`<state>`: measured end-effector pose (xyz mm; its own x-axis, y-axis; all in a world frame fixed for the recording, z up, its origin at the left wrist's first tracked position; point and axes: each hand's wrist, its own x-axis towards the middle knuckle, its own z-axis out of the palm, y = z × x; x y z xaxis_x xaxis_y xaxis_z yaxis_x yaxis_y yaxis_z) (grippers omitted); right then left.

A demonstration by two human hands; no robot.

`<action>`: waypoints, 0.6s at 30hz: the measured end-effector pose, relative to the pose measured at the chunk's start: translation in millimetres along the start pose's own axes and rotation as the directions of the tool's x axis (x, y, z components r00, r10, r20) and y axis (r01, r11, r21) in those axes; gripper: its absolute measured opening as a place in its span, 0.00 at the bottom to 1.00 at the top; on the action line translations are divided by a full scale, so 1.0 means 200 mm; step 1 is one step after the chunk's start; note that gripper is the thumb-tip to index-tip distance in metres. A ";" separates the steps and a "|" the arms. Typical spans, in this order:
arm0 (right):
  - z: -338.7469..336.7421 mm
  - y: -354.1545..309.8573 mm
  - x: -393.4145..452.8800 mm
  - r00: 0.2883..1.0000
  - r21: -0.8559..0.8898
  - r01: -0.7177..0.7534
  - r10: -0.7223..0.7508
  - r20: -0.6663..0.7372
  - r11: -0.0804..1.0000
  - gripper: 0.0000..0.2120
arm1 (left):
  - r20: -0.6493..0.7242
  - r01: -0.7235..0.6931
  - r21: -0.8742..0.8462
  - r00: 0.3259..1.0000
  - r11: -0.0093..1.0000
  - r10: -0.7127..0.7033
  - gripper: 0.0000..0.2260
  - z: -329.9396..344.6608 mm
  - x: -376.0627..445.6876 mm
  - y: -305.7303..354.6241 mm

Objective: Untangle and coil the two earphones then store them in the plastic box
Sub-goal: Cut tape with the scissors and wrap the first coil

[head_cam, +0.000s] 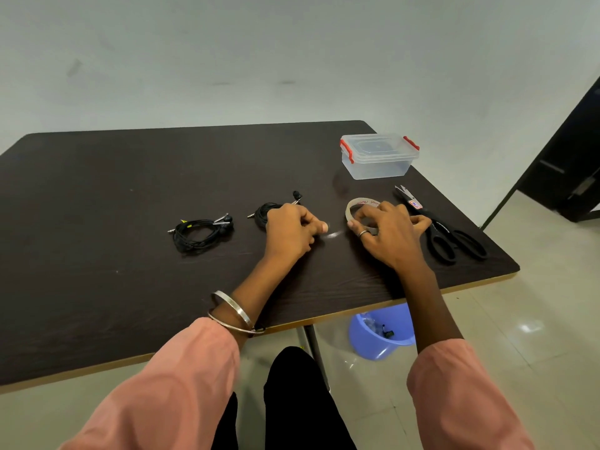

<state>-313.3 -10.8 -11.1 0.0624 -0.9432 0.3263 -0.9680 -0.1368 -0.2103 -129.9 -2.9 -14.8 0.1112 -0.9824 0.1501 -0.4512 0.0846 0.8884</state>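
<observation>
Two black earphones lie coiled on the dark table (97, 196). One coil (199, 233) sits left of centre, bound with a small strip. The second coil (266, 211) lies behind my left hand (290, 233), with an earbud sticking out at the back. My left hand pinches the free end of a clear tape strip, stretched from the tape roll (357, 206). My right hand (386, 235) rests over the roll and holds it down. The clear plastic box (378, 157) with red clips stands at the back right, lid on.
Black scissors (444, 230) lie right of my right hand, near the table's right edge. A blue bucket (381, 336) stands on the tiled floor under the table's front edge. A dark door is at the far right.
</observation>
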 end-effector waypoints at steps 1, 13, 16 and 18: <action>0.00 0.00 0.00 1.000 0.002 -0.008 0.008 0.001 1.000 0.09 | -0.001 0.002 0.011 1.000 1.000 -0.002 0.07 0.00 0.00 0.00; 0.02 0.00 0.02 0.994 0.057 -0.107 0.105 0.027 0.993 0.07 | -0.051 0.096 -0.099 0.994 0.991 -0.101 0.10 0.00 0.01 0.01; 0.03 0.00 0.03 0.993 0.076 -0.117 0.115 0.028 0.990 0.07 | -0.054 0.090 -0.126 0.994 0.988 -0.097 0.08 0.00 0.00 0.01; 0.03 0.00 0.04 0.992 0.079 -0.122 0.120 0.024 0.989 0.07 | -0.035 0.071 -0.125 0.997 0.990 -0.075 0.05 -0.01 -0.01 0.01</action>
<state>-311.6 -19.7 -13.8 -0.0484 -0.9598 0.2766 -0.9462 -0.0446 -0.3204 -128.7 -0.4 -12.0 0.1758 -0.9796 0.0976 -0.3280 0.0352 0.9440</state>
